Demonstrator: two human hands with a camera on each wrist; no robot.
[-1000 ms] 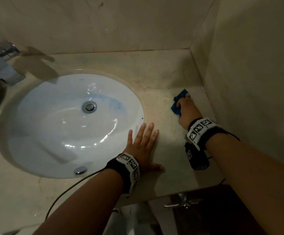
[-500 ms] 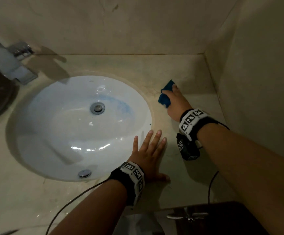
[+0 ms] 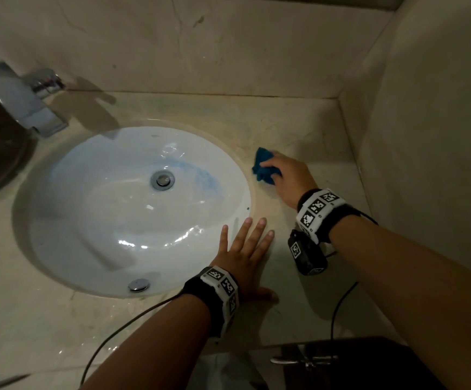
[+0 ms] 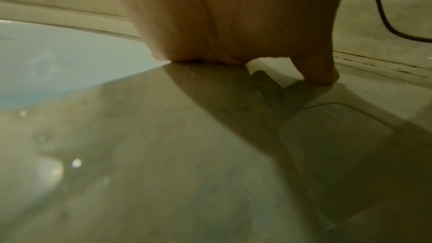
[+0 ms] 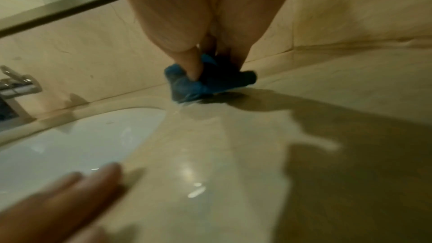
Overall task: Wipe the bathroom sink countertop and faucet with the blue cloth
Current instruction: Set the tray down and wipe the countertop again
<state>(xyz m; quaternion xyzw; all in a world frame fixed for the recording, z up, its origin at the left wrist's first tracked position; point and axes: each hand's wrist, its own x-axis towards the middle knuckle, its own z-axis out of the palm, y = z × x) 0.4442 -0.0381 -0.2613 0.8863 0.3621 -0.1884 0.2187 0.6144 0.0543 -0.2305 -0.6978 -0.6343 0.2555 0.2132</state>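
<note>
Two hands: right hand (image 3: 289, 175) grips bunched blue cloth (image 3: 265, 167) on countertop (image 3: 299, 128), fingertips hidden under it; left hand (image 3: 245, 254) flat, fingers spread, nearer the sink (image 3: 59, 192). Faucet (image 3: 28, 105) partly cropped.

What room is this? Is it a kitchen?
Most likely a bathroom, not a kitchen. A round white sink is set into a beige stone countertop, a metal faucet stands at its edge, and stone-tiled walls close the corner.

Left hand (image 3: 245, 257) laid flat, palm down, fingers (image 3: 252, 235) spread and straight, thumb out sideways. Right hand (image 3: 287, 178) extended further forward, fingers (image 5: 194, 67) curled, bunched blue cloth (image 3: 265, 168) gripped beneath. Both forearms bare, wrists banded.
</note>
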